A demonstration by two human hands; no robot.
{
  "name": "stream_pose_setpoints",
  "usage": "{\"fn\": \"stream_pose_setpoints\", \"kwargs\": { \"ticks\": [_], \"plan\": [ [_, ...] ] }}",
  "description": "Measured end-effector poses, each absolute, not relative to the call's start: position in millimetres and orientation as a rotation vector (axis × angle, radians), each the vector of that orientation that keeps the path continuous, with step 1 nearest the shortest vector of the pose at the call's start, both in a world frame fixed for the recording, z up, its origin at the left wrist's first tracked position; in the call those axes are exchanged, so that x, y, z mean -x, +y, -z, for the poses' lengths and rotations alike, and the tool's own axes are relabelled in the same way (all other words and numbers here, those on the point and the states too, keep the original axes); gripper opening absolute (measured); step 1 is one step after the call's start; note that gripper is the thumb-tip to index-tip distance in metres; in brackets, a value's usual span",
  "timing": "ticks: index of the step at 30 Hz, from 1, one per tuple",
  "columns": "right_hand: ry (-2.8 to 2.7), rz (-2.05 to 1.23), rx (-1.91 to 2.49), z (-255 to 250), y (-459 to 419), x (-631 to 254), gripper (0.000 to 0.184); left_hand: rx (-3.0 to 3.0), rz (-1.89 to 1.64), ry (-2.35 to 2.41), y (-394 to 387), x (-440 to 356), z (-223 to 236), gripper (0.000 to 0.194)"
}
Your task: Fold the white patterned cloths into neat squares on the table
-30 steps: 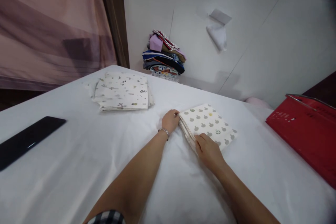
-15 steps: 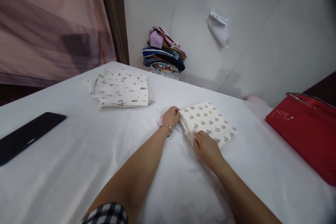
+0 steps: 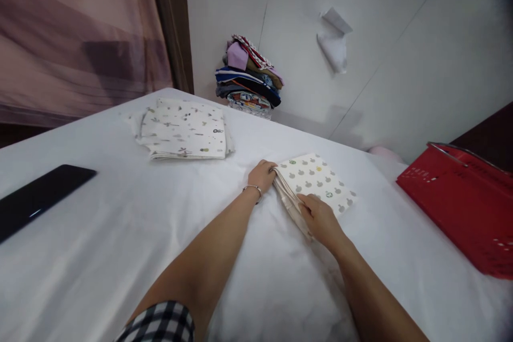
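Note:
A folded white cloth with grey apple-like prints (image 3: 316, 181) lies on the white sheet near the middle. My left hand (image 3: 261, 176), with a thin bracelet at the wrist, pinches the cloth's far left corner. My right hand (image 3: 321, 219) grips its near left edge, where the layered edge is lifted a little off the sheet. Both hands are closed on this cloth.
A second folded stack of white printed cloths (image 3: 183, 129) lies at the back left. A black flat device (image 3: 38, 197) sits at the left edge. A red basket (image 3: 460, 197) stands at the right. A pile of coloured clothes (image 3: 248, 77) rests against the wall beyond the white sheet (image 3: 120, 235).
My right hand has curled more tightly round the cloth's near edge, and that edge has risen slightly. The left hand stays pinched on the far corner.

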State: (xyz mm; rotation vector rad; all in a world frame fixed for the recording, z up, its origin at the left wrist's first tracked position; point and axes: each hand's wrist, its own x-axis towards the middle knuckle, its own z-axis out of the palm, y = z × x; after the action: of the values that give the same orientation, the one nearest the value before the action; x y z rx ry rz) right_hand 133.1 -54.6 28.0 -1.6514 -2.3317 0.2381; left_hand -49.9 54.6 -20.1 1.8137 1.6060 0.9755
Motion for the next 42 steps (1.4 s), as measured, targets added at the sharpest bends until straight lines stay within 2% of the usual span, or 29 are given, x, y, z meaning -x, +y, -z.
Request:
{"fn": "stream_pose_setpoints", "kwargs": {
  "ticks": [14, 23, 28, 35, 39, 42],
  "plan": [
    [-2.438, -0.118, 1.581, -25, -63, -127, 0.034, -1.843, -0.926, 1.702, 51, 45, 20, 0.027],
    [-2.579, 0.016, 1.709, -21, -66, -115, 0.033, -1.782, -0.963, 1.675, 53, 47, 23, 0.026],
    [-2.471, -0.070, 1.747, -15, -61, -120, 0.036, -1.853, -0.969, 1.656, 52, 48, 20, 0.029],
    [-2.311, -0.292, 1.591, -11, -57, -132, 0.035, -2.211, -0.858, 1.678, 40, 44, 7, 0.045],
    [-2.305, -0.318, 1.594, -16, -58, -132, 0.033, -2.445, -0.854, 1.570, 33, 43, 3, 0.041],
    [-2.327, -0.298, 1.609, -19, -58, -131, 0.034, -2.571, -0.852, 1.488, 29, 45, 4, 0.029]
  ]
}}
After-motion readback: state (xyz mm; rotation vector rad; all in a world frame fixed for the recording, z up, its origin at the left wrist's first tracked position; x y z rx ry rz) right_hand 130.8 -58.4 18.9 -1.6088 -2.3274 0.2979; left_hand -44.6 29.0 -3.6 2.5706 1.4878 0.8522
